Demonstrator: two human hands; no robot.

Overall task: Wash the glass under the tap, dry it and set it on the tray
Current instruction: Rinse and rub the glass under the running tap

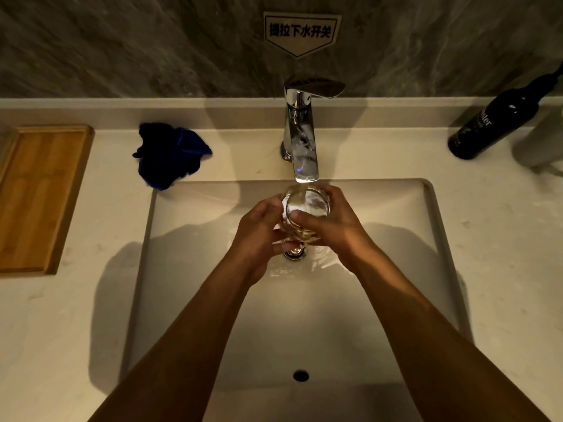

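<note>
A clear glass (307, 204) is held upright over the white sink (189, 269), right under the chrome tap (300, 138). Water runs from the spout into the glass and spills down to the drain. My left hand (259, 236) wraps the glass from the left. My right hand (332, 226) grips it from the right, with its thumb over the rim and inside the glass. A crumpled dark blue cloth (169, 155) lies on the counter left of the tap. The wooden tray (36, 196) sits at the far left of the counter.
A dark bottle (493, 120) stands at the back right of the counter, beside a pale grey object (539, 141). A sign with characters (300, 32) hangs on the stone wall above the tap. An overflow hole (301, 375) sits in the sink's near wall.
</note>
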